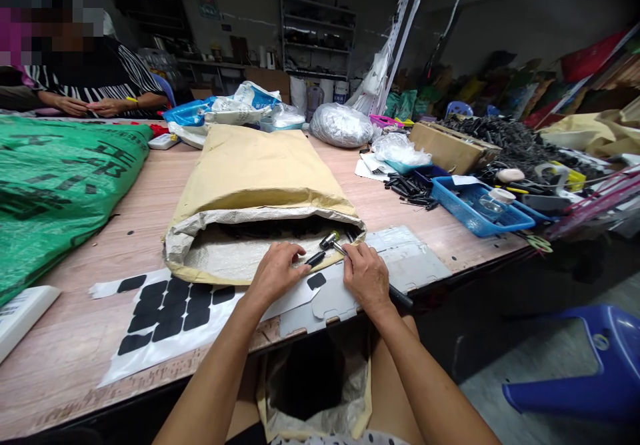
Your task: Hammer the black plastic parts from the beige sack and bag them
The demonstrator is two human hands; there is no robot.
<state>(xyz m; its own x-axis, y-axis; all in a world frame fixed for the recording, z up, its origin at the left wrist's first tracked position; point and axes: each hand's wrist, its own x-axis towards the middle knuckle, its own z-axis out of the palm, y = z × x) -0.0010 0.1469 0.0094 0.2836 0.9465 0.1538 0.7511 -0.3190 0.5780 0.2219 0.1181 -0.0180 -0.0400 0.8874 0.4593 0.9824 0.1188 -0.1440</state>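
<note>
My left hand is closed, thumb and fingertips at the end of a small dark elongated part. My right hand is wrapped round the shaft of a small hammer. The hammer's head points toward the part, and its black grip sticks out behind my hand. Both hands are over a grey flat board at the table's front edge. Just beyond them lies a tan sack, its white-lined mouth open toward me, with dark pieces inside. A sheet of black rounded-square stickers lies to the left.
A green sack covers the table's left. To the right stand a blue basket, loose black parts and a cardboard box. Another open sack is between my legs. A blue stool stands right; a person sits across.
</note>
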